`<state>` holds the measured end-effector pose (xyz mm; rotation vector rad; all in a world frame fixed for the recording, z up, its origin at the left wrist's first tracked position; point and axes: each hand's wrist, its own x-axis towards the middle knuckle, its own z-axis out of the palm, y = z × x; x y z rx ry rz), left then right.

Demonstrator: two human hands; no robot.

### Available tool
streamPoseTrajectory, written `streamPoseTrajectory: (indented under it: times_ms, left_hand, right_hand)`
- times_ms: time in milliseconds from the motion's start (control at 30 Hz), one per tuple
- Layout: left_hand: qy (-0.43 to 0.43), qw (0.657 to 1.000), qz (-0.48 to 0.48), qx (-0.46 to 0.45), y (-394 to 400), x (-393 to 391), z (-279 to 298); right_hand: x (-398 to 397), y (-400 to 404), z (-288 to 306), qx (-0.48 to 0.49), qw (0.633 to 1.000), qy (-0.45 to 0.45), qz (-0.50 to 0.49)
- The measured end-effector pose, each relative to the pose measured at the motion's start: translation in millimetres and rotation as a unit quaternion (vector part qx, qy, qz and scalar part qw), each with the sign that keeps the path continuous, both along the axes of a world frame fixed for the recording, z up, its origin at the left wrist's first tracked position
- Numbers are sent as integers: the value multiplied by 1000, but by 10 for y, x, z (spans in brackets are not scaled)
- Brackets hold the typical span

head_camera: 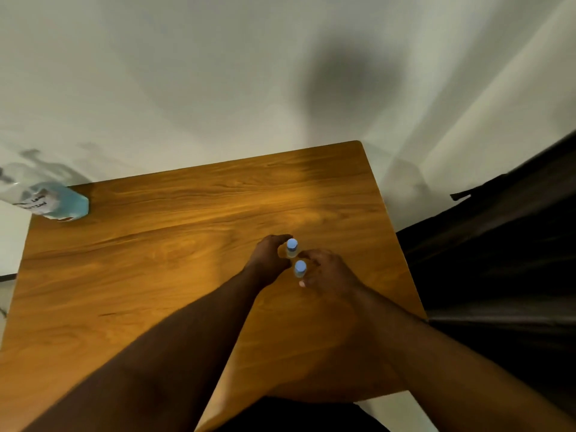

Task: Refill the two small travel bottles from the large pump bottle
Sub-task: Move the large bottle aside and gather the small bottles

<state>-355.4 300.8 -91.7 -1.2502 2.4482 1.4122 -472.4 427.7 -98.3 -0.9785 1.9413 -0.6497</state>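
The two blue-capped travel bottles, upright mid-worktop, are each loosely cupped by left hand and right hand fingers, seemingly for uncapping, while the pump bottle is left at the far-left corner.

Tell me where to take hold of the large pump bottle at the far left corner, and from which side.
Grip the large pump bottle around its clear body near the label, coming from its right side with the left hand. It stands at the table's far left corner, so the right side faces open tabletop. Its pump head is blurred at the frame edge, a poorer hold.
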Motion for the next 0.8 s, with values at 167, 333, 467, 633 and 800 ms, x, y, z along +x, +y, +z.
streamPoseTrajectory:
  times_ms: [167,333,467,633,800]
  left_hand:
    - [12,998,54,20,79,-59,-155]
    - [35,996,86,4,56,-181,-272]
    - [58,996,69,-23,-206,-580,-245]
    - [90,994,62,-28,-705,-1299,-183]
    - [98,993,52,-42,-1059,-1911,-203]
  right_hand:
    - [212,56,-312,-62,994,32,-81]
    - [67,38,-407,-122,985,44,-113]
    - [-440,-215,-316,-137,976,58,-159]
    - [-1331,-787,-209,-159,961,100,-202]
    - [-1987,-1250,-230,-164,951,155,-210]
